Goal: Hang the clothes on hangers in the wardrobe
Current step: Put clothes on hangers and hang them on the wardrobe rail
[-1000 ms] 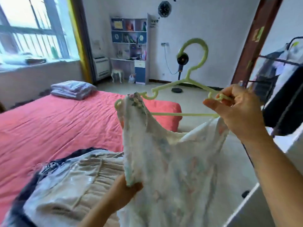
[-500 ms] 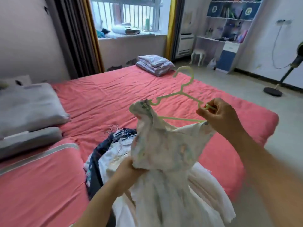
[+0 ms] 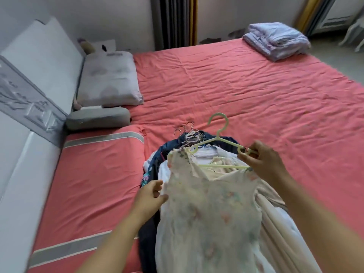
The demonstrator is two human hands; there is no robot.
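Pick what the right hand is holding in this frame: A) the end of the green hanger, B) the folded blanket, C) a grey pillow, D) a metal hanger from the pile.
A: the right hand pinches the end of the green hanger, which carries the floral dress above the clothes pile on the bed.

A home bedroom: a wide bed [image 3: 236, 91] with a coral sheet, pillows [image 3: 108, 79] at its headboard [image 3: 39, 62] edge, a folded blanket [image 3: 275, 41] at the far corner, curtains [image 3: 175, 22] behind.
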